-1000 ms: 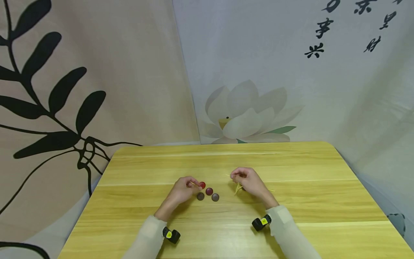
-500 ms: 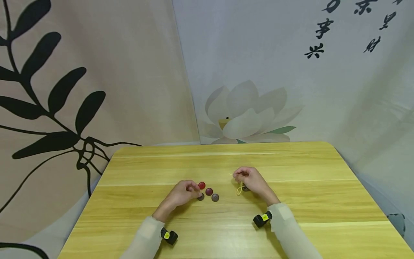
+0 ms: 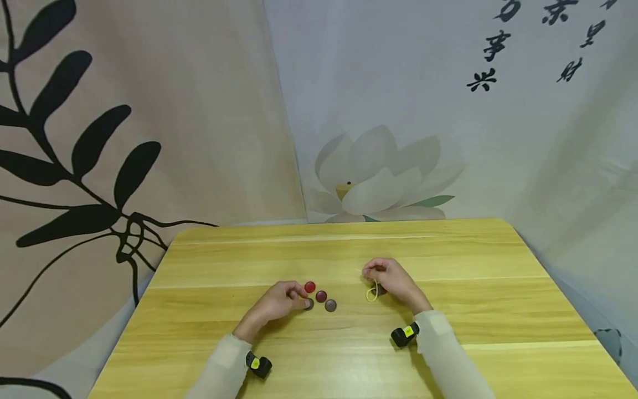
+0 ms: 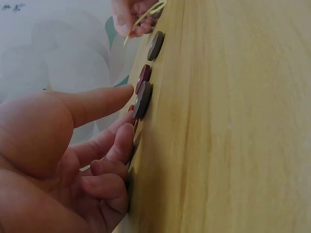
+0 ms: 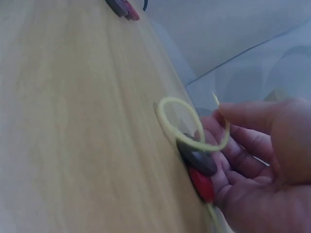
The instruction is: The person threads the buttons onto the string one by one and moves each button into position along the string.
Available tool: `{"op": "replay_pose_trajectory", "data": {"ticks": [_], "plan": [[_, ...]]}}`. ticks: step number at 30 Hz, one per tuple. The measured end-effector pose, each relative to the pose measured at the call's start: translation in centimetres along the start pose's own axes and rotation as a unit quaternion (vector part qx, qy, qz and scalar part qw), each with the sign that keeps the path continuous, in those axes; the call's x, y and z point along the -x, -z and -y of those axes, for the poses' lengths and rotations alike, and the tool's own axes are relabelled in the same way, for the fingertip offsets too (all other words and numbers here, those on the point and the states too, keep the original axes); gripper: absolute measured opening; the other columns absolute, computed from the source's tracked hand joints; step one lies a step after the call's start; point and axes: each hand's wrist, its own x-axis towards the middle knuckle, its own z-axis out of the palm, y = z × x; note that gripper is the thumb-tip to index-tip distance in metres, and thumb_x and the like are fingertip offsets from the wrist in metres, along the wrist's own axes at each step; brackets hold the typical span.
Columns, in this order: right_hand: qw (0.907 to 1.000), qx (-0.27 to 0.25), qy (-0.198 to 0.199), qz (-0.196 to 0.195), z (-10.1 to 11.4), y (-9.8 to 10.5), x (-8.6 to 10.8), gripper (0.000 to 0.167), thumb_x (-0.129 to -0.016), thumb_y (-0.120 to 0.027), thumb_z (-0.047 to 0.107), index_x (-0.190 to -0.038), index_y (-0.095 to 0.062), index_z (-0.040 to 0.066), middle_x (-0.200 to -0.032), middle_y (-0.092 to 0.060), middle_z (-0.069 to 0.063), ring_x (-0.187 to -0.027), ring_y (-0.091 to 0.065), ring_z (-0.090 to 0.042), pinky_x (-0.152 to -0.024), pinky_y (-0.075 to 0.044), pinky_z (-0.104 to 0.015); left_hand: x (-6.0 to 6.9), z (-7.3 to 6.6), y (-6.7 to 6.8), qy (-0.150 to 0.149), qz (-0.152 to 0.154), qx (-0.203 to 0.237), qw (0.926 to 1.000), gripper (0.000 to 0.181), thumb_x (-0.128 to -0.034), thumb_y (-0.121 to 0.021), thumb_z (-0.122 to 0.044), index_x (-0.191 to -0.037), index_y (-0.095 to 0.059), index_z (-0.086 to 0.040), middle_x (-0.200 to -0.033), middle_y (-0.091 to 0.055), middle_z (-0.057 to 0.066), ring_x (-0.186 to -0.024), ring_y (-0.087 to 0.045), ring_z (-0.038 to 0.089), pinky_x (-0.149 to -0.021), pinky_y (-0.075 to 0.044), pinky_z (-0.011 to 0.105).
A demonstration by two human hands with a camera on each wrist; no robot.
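My left hand (image 3: 279,302) is at a small group of round buttons, thumb and forefinger apart beside a grey button (image 4: 142,100). The thumb tip appears to touch its edge; whether it is gripped is unclear. A bright red button (image 3: 310,287), a maroon button (image 3: 321,296) and a second grey button (image 3: 330,305) lie close by. Further right, my right hand (image 3: 391,277) pinches a yellow cord (image 5: 171,131) near its tip, which sticks out past thumb and forefinger. Below the fingers the cord loops down to a dark button (image 5: 198,159) and a red button (image 5: 201,184).
The wooden table (image 3: 319,354) has rounded far corners. Behind it hangs a pale cloth backdrop (image 3: 224,138) printed with leaves, a lotus and characters. A small black camera is strapped to each wrist.
My left hand has shifted from the bright red button down to the nearer grey one. My right hand has moved slightly right with the cord, and the buttons under it have come into view.
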Motion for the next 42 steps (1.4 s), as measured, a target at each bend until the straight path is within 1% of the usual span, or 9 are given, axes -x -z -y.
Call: {"op": "replay_pose_trajectory", "data": {"ticks": [5,9,21,26,30,36,42], "plan": [[0.9999,-0.005,-0.007,0.007,-0.17,-0.19,0.15,0.016,-0.100,-0.056,0.008,-0.105,-0.066,-0.002,-0.093,-0.063,-0.013,-0.072,-0.054,-0.018,-0.052,-0.045,-0.027,0.30,0.18,0.09,-0.012,0.024,-0.018,0.9995,0.018,-0.0897,-0.074,-0.020,-0.101,-0.067,-0.007,-0.077,-0.047,0.001,-0.066,-0.042,0.015,-0.057,-0.033,0.025],[1.0000,-0.004,-0.009,0.001,0.04,-0.12,0.07,0.016,-0.100,-0.056,0.009,-0.106,-0.066,-0.002,-0.095,-0.064,-0.014,-0.073,-0.054,-0.018,-0.053,-0.045,-0.028,0.16,0.06,0.27,-0.020,0.029,-0.026,0.9990,0.017,-0.0903,-0.073,-0.020,-0.101,-0.067,-0.008,-0.077,-0.047,0.001,-0.065,-0.042,0.015,-0.055,-0.033,0.024],[1.0000,-0.002,-0.005,-0.003,0.30,0.06,-0.21,0.014,-0.099,-0.059,0.010,-0.103,-0.067,-0.001,-0.095,-0.065,-0.012,-0.079,-0.056,-0.017,-0.058,-0.047,-0.027,-0.26,-0.10,0.15,-0.013,0.005,-0.058,0.9982,0.009,-0.0917,-0.072,-0.018,-0.097,-0.066,-0.013,-0.078,-0.049,0.002,-0.067,-0.044,0.016,-0.057,-0.034,0.026],[1.0000,-0.002,-0.008,0.001,-0.02,0.11,-0.33,0.015,-0.099,-0.058,0.011,-0.104,-0.067,-0.001,-0.094,-0.065,-0.013,-0.075,-0.055,-0.017,-0.056,-0.046,-0.027,-0.20,-0.10,-0.07,-0.021,0.000,-0.070,0.9973,0.006,-0.0927,-0.070,-0.015,-0.097,-0.066,-0.013,-0.077,-0.050,0.002,-0.064,-0.043,0.016,-0.055,-0.034,0.026],[0.9999,-0.009,-0.006,-0.001,-0.15,0.10,-0.32,0.014,-0.099,-0.059,0.009,-0.103,-0.067,-0.002,-0.095,-0.066,-0.013,-0.079,-0.056,-0.017,-0.059,-0.047,-0.027,-0.13,-0.03,-0.22,-0.031,-0.002,-0.073,0.9969,0.006,-0.0926,-0.069,-0.014,-0.097,-0.066,-0.011,-0.076,-0.049,0.002,-0.063,-0.043,0.015,-0.054,-0.033,0.025],[0.9998,-0.016,-0.008,-0.002,-0.01,-0.02,-0.11,0.013,-0.098,-0.059,0.009,-0.102,-0.067,-0.001,-0.093,-0.065,-0.011,-0.078,-0.055,-0.017,-0.058,-0.047,-0.027,-0.06,-0.04,-0.27,-0.031,-0.007,-0.074,0.9967,0.006,-0.0918,-0.070,-0.013,-0.096,-0.066,-0.011,-0.076,-0.050,0.002,-0.065,-0.044,0.015,-0.056,-0.034,0.025],[0.9998,-0.019,-0.008,-0.001,-0.12,-0.02,-0.09,0.015,-0.098,-0.060,0.010,-0.103,-0.066,-0.002,-0.094,-0.065,-0.012,-0.077,-0.055,-0.017,-0.057,-0.046,-0.027,-0.09,0.02,-0.31,-0.029,-0.011,-0.082,0.9961,0.006,-0.0902,-0.072,-0.012,-0.093,-0.066,-0.010,-0.078,-0.053,0.002,-0.068,-0.046,0.015,-0.059,-0.036,0.026]]}}
